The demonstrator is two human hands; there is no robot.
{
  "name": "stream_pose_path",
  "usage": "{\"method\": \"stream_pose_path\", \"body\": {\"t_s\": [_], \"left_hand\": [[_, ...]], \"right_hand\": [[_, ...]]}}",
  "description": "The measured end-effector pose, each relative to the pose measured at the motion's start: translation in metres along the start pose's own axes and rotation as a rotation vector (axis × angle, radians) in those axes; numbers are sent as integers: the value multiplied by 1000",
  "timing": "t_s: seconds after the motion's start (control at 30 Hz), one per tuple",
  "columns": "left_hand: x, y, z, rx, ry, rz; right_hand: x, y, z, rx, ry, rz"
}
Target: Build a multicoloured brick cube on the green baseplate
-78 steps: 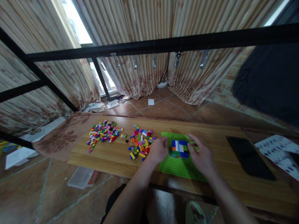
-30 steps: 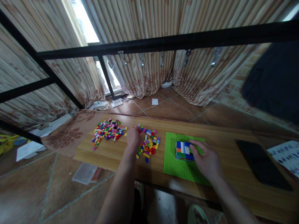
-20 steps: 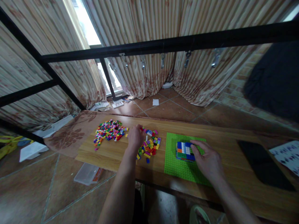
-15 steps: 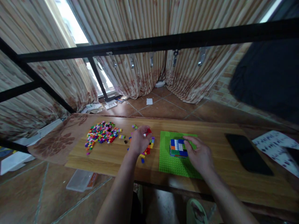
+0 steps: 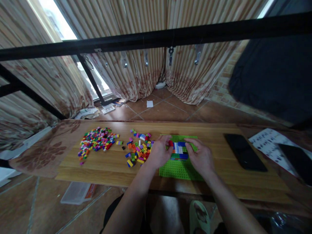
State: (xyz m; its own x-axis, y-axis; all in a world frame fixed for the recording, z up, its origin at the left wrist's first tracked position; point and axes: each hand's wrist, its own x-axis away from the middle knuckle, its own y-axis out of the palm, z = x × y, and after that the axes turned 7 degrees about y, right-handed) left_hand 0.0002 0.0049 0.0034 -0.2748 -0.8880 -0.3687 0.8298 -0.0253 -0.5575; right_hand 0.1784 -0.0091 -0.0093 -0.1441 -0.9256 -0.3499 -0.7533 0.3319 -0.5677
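My left hand (image 5: pixel 160 151) pinches a red brick (image 5: pixel 171 143) at ten o'clock on the block (image 5: pixel 178 149), which sits on the plate (image 5: pixel 175 170). I'd square the brick before pressing. My right hand (image 5: pixel 200 156) flanks three o'clock, its grip unclear.

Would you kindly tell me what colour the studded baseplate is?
The studded baseplate is bright green, shown best in the head view.

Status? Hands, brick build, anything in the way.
Left hand pinching red brick. Right hand at right edge of brick build. Build on green baseplate. In the way: both hands partly hide build.
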Motion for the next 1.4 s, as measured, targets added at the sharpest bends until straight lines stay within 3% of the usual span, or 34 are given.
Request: {"method": "stream_pose_path", "body": {"t_s": [0.3, 0.5, 0.97, 1.4], "left_hand": [[-4, 7, 0, -329, 22, -54], [-6, 9, 6, -420, -12, -92], [-9, 21, 4, -302, -88, 47], [-8, 3, -7, -111, -42, -71]], "right_hand": [[1, -1, -2, 19, 12, -36], [1, -2, 0, 14, 31, -59], [2, -1, 0, 21, 26, -76], [1, -2, 1, 36, 34, -89]]}}
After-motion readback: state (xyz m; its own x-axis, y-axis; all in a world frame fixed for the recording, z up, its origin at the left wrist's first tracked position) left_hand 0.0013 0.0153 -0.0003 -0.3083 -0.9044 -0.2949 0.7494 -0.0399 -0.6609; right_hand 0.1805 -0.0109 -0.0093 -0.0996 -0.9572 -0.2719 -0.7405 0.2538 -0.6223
